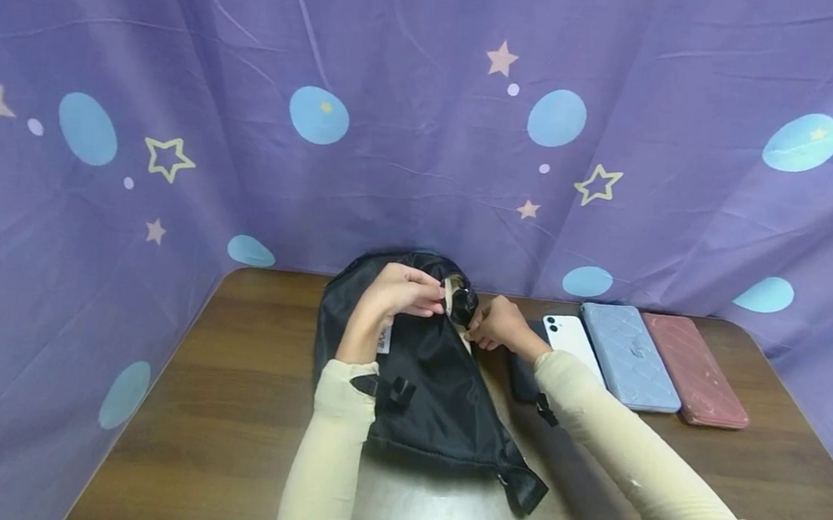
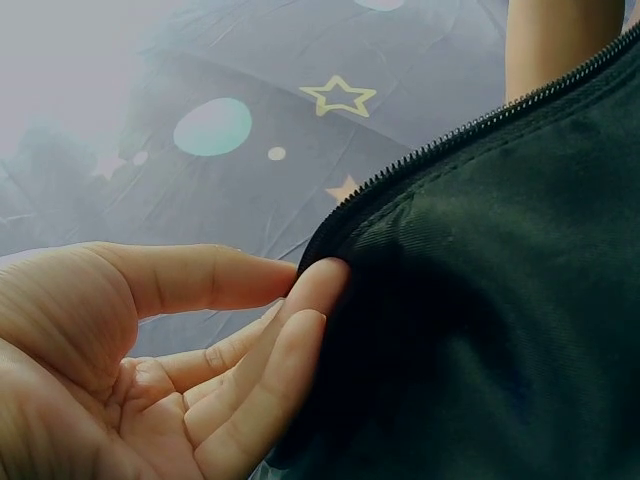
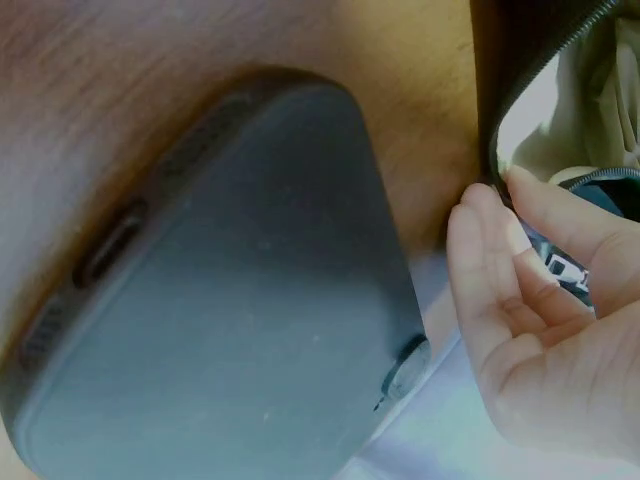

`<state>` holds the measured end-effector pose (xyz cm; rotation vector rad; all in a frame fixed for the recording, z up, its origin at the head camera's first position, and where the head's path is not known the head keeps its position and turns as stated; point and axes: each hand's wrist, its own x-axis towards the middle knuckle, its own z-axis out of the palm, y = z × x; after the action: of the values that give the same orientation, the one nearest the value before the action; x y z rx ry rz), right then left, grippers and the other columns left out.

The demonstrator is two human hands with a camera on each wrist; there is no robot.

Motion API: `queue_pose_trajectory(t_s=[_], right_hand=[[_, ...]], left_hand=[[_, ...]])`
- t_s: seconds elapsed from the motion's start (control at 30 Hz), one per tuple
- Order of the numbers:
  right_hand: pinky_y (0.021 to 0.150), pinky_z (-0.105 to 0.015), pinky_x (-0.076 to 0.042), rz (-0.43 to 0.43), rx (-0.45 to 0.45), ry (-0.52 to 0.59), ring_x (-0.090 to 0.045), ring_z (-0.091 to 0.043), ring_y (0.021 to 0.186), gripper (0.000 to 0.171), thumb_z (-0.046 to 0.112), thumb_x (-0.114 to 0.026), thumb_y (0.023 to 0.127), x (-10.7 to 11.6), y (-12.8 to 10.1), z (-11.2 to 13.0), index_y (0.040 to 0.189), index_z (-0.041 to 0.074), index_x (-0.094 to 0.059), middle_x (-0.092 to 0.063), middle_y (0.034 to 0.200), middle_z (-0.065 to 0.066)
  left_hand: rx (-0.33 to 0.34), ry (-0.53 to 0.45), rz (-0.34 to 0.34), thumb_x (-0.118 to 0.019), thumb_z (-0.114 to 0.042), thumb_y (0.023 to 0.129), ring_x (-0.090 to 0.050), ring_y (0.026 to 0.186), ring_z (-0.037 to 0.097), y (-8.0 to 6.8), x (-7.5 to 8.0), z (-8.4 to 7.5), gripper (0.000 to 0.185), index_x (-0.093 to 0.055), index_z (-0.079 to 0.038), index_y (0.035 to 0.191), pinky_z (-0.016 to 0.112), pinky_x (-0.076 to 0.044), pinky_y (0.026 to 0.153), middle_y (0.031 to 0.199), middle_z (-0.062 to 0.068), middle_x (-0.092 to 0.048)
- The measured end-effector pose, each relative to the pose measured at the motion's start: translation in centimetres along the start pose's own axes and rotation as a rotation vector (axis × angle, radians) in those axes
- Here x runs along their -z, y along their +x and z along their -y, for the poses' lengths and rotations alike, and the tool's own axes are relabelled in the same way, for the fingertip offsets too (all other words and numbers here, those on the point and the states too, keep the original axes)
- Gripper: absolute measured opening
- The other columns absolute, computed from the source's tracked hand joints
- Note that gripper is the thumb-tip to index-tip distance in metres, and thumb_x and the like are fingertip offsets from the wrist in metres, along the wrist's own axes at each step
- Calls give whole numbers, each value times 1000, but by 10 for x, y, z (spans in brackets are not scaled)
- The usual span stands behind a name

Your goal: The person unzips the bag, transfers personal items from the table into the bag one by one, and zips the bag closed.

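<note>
My left hand (image 1: 400, 290) and right hand (image 1: 495, 324) each pinch the bag (image 1: 433, 396) at its zipper (image 2: 470, 130).

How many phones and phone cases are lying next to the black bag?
4: a dark phone case beside the black bag, then a white phone, a blue quilted case and a red quilted case rightward. The right arm may hide more.
</note>
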<state>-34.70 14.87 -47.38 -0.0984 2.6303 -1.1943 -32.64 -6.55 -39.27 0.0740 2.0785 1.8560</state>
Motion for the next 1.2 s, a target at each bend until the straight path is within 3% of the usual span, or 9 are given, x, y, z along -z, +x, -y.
queue_pose_trajectory(t_s=[0.2,0.4,0.57,0.7,0.83,1.0,1.2], right_hand=[[61,-36,-63,-4,1,-10,-73,-23,63,6,2,-77,84,7,0,0,84,-3,-76,-75,73,-10],[61,-35,-63,-2,12,7,-75,-26,67,19,9,-67,95,18,-4,-1,93,-8,-74,-74,76,-17],[61,-35,-63,-29,35,3,-75,-28,67,23,11,-66,98,30,-10,-4,97,-11,-72,-74,80,-21],[56,-27,-59,-65,67,-41,-74,-26,68,24,13,-65,99,37,-17,-7,100,-9,-73,-74,84,-23],[56,-23,-54,-153,111,-131,-73,-24,69,22,14,-64,98,45,-24,-12,103,-5,-75,-75,89,-22],[69,-39,-58,-259,170,-269,-73,-27,81,21,18,-65,97,50,-32,-25,103,0,-75,-77,95,-17],[81,-53,-57,-366,209,-313,-71,-36,95,26,16,-66,95,59,-42,-41,113,-2,-72,-75,103,-20]], left_hand=[[-16,-8,-4,-71,-2,92,-70,61,8,1,-3,1,21,-71,9,110,20,-61,62,73,1,-72],[-17,1,9,-70,-2,93,-70,61,8,2,-5,1,20,-71,9,110,20,-61,62,73,1,-72],[-15,3,10,-70,-3,93,-71,61,8,2,-5,3,20,-71,8,109,20,-61,62,72,0,-72],[-5,5,16,-70,-3,93,-70,60,8,3,-4,4,20,-71,8,110,20,-60,61,70,0,-72],[-33,11,19,-70,-3,93,-70,60,8,3,-5,1,22,-71,9,111,20,-60,62,70,0,-71],[-31,26,24,-70,-3,93,-70,61,8,4,-5,2,23,-70,9,113,20,-60,63,73,1,-72],[-28,29,25,-69,-4,94,-70,62,8,5,-6,8,24,-70,10,113,20,-61,64,72,0,-71]])
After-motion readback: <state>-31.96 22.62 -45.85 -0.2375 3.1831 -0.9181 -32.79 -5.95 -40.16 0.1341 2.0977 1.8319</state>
